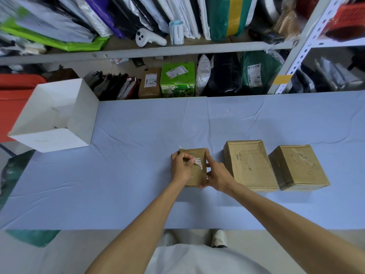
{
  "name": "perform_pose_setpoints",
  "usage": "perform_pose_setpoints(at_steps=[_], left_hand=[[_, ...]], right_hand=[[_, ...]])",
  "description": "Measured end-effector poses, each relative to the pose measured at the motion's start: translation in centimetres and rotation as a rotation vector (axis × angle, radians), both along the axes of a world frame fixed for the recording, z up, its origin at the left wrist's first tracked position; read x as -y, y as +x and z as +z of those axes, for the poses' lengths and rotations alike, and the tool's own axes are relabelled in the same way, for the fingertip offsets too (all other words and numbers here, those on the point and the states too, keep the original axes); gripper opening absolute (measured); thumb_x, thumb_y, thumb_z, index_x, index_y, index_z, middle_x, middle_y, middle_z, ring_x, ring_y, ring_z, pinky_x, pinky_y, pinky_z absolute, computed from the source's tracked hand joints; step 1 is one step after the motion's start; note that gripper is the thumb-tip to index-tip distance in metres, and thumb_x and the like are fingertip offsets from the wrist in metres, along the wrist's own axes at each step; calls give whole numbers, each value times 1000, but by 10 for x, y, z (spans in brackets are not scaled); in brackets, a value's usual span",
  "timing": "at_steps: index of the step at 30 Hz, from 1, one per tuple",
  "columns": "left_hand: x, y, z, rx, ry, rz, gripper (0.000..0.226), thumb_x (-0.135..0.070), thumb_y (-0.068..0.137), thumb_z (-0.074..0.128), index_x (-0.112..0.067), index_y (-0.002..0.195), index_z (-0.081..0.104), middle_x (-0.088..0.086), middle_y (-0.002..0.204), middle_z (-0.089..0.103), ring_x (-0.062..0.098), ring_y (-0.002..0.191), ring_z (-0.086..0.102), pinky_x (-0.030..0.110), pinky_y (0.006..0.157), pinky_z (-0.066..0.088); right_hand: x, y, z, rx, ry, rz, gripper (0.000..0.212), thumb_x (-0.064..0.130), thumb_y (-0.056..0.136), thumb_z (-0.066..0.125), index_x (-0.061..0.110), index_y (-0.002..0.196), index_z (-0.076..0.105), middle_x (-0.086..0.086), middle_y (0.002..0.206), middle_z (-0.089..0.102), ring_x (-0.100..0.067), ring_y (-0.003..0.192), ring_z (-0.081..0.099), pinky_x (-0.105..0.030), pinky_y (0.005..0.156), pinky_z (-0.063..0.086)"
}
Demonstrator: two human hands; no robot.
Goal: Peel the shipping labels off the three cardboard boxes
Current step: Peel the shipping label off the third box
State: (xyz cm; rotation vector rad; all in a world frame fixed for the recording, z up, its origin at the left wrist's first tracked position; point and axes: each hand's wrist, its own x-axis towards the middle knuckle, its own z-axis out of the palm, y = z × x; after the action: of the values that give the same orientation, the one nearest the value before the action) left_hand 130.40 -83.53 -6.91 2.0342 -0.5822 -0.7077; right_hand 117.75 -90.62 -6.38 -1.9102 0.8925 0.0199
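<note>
Three brown cardboard boxes stand in a row on the blue cloth table (138, 175). The small left box (196, 175) carries a torn white shipping label (198, 161) on its top. My left hand (180, 168) pinches the label's lifted edge with curled fingers. My right hand (216, 175) grips the box's right side, thumb on top. The middle box (248, 165) and the right box (298, 167) show only torn paper marks on their tops, no labels.
An open white box (53, 115) sits at the table's left far corner. Behind the table, shelves hold parcels, a green box (177, 80), a label roll (176, 32) and a white controller (150, 37). My shoes show below the table's near edge.
</note>
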Motion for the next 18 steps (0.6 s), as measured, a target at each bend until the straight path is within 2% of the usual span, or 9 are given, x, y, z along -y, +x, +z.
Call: perform_pose_setpoints(at_steps=[2, 4, 7, 10, 12, 14, 15, 16, 18], left_hand=[[0, 1, -1, 10, 2, -6, 7, -11, 87, 65, -13, 82, 61, 10, 125, 49, 14, 107, 50, -4, 63, 35], [0, 3, -3, 28, 4, -9, 7, -12, 87, 65, -16, 83, 61, 9, 125, 50, 11, 105, 50, 10, 85, 36], [0, 4, -6, 22, -13, -7, 6, -12, 87, 65, -16, 83, 62, 10, 124, 52, 9, 101, 49, 18, 92, 37], [1, 5, -7, 13, -31, -12, 4, -11, 86, 66, -14, 83, 63, 12, 122, 54, 14, 107, 53, 21, 94, 39], [1, 5, -7, 9, -34, -13, 1, -12, 86, 65, -11, 85, 64, 11, 122, 54, 12, 104, 51, 16, 91, 37], [1, 5, -8, -2, -46, -11, 1, -11, 86, 66, -11, 85, 65, 11, 121, 54, 10, 101, 51, 13, 87, 36], [1, 5, -8, -7, -55, -10, 3, -12, 85, 66, -13, 83, 64, 11, 120, 55, 12, 102, 52, 14, 87, 37], [1, 4, -7, -12, -64, -11, 7, -12, 85, 67, -15, 80, 63, 11, 119, 56, 15, 105, 54, 18, 90, 39], [2, 5, -7, -25, -85, -11, 16, -12, 83, 68, -22, 73, 60, 12, 114, 60, 21, 110, 56, 28, 96, 44]], right_hand=[[0, 0, 0, -8, -6, 13, 127, 7, 70, 82, 31, 150, -13, -2, 118, 56, -25, 87, 65, -27, 70, 57], [0, 0, -1, -6, 15, 10, 128, 5, 69, 83, 30, 150, -13, 0, 120, 54, -23, 89, 64, -31, 74, 58], [0, 0, -1, -14, 13, 8, 126, 5, 71, 81, 31, 150, -13, 4, 115, 53, -24, 87, 65, -30, 73, 58], [-1, 1, -1, -12, 27, -18, 113, 10, 78, 76, 38, 150, -8, 8, 105, 56, -33, 83, 67, -28, 64, 58], [-1, 2, 2, 1, 112, -48, 95, 37, 79, 69, 28, 152, 9, 5, 107, 60, -30, 87, 68, -34, 71, 59], [-1, 2, 3, 0, 131, -62, 93, 61, 69, 57, 19, 148, 29, -4, 111, 65, -29, 94, 68, -42, 81, 58], [-1, 2, 4, -31, 119, -55, 91, 55, 74, 60, 21, 150, 23, -2, 109, 64, -28, 92, 68, -37, 78, 59], [-2, 2, 7, -40, 128, -66, 94, 39, 80, 67, 26, 152, 8, 2, 106, 60, -28, 87, 68, -29, 71, 59], [-3, 1, 5, -45, 67, -37, 113, 13, 80, 75, 35, 150, -11, 3, 106, 55, -31, 85, 66, -22, 64, 55]])
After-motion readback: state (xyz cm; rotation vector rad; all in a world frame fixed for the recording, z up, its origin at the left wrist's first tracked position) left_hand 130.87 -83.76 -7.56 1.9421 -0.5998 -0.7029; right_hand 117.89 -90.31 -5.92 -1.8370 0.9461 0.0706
